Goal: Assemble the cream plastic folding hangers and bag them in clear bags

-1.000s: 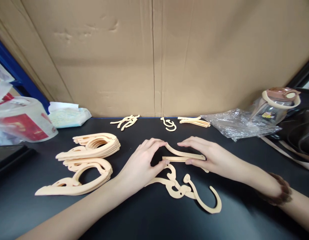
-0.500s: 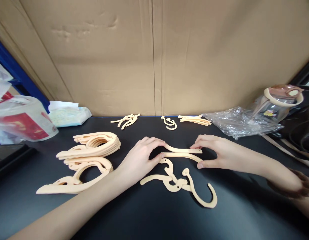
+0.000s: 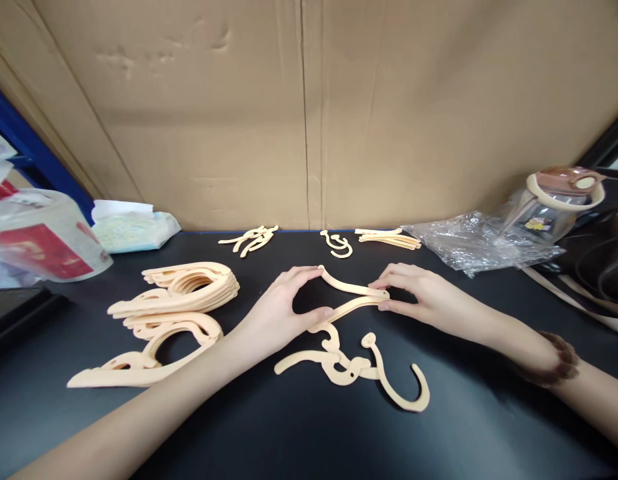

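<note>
Two slim cream hanger bars, a far one (image 3: 347, 287) and a near one (image 3: 353, 308), lie between my hands with their right ends together and left ends spread. My left hand (image 3: 287, 300) spans the left ends, fingers on the far bar and thumb on the near one. The right ends are pinched between the fingers and thumb of my right hand (image 3: 421, 293). Just in front lie a cream hanger hook (image 3: 396, 393) and several joined, curved hanger pieces (image 3: 333, 363). The near bar's left end partly covers one of these pieces.
Stacked folded hanger parts (image 3: 179, 300) lie at left. Along the back are thin curved pieces (image 3: 251, 239), small hooks (image 3: 339, 245) and stacked bars (image 3: 389, 238). A clear plastic bag (image 3: 469, 243) and a bottle (image 3: 549, 207) stand right; a tissue pack (image 3: 133, 230) and tape roll (image 3: 49, 233) left.
The bars' right ends have come together while their left ends have spread apart. My right hand has moved slightly left and its fingers have closed. The whole view has shifted a little.
</note>
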`<action>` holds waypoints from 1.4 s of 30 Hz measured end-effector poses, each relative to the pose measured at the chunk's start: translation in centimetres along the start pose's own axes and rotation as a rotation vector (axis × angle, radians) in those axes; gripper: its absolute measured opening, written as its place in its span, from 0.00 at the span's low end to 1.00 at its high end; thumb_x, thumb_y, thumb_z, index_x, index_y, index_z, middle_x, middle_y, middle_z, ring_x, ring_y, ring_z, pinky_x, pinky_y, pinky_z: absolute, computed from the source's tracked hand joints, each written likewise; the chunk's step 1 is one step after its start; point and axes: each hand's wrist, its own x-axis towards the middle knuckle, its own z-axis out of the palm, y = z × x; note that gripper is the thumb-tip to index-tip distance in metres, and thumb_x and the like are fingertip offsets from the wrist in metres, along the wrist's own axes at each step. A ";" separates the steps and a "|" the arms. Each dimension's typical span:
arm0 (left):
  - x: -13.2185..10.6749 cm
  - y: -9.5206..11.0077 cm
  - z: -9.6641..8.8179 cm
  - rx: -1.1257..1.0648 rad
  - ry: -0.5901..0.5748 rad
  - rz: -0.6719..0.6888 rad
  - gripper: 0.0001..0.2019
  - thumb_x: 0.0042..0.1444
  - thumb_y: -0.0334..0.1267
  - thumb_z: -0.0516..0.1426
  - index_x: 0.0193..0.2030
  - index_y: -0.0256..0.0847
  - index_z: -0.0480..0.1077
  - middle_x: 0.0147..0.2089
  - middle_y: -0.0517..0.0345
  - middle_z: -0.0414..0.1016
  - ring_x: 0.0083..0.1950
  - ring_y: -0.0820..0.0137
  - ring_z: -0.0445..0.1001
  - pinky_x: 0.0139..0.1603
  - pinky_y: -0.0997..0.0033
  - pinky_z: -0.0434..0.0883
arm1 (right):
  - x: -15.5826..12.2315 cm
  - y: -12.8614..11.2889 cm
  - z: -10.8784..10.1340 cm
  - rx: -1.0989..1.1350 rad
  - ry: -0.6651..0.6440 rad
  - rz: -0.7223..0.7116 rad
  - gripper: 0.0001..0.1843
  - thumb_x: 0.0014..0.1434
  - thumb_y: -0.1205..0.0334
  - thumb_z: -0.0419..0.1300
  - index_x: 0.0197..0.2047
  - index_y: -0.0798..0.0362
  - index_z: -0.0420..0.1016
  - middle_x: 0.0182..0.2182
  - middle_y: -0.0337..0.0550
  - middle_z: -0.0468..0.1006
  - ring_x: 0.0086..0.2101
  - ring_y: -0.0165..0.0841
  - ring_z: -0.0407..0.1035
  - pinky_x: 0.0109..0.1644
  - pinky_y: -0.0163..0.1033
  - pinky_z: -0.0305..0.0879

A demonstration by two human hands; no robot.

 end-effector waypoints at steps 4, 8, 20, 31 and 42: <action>0.1 -0.1 0.0 -0.037 -0.042 -0.056 0.33 0.52 0.52 0.61 0.64 0.50 0.59 0.66 0.59 0.60 0.67 0.62 0.57 0.68 0.57 0.55 | 0.2 0.5 0.7 -0.055 0.081 0.006 0.11 0.64 0.54 0.55 0.44 0.49 0.74 0.41 0.41 0.74 0.42 0.37 0.68 0.47 0.43 0.64; 0.0 0.2 0.0 -0.015 -0.070 -0.063 0.36 0.51 0.53 0.61 0.65 0.48 0.57 0.67 0.58 0.58 0.68 0.61 0.55 0.68 0.55 0.54 | 0.4 0.7 1.0 -0.107 0.114 0.022 0.12 0.64 0.53 0.55 0.44 0.50 0.74 0.41 0.42 0.75 0.42 0.38 0.68 0.47 0.45 0.64; 0.2 -0.2 -0.3 -0.180 0.095 -0.165 0.20 0.60 0.46 0.50 0.59 0.47 0.63 0.62 0.57 0.65 0.64 0.61 0.62 0.66 0.55 0.58 | 0.3 1.6 -0.1 -0.021 0.169 0.073 0.20 0.65 0.46 0.51 0.48 0.50 0.74 0.47 0.43 0.75 0.48 0.38 0.68 0.53 0.44 0.63; -0.4 0.8 -2.1 -0.037 -0.315 -0.223 0.38 0.52 0.44 0.55 0.69 0.51 0.45 0.73 0.54 0.42 0.73 0.55 0.39 0.69 0.46 0.47 | 0.2 1.9 -0.2 -0.133 0.045 0.054 0.30 0.57 0.40 0.58 0.54 0.52 0.72 0.44 0.47 0.75 0.46 0.42 0.69 0.51 0.49 0.65; -0.2 0.3 -0.8 0.038 -0.167 -0.059 0.44 0.50 0.60 0.58 0.70 0.49 0.44 0.74 0.49 0.41 0.73 0.52 0.37 0.68 0.41 0.48 | 0.7 1.4 0.6 -0.039 0.091 0.032 0.13 0.62 0.51 0.57 0.44 0.49 0.76 0.41 0.44 0.76 0.43 0.39 0.70 0.48 0.46 0.65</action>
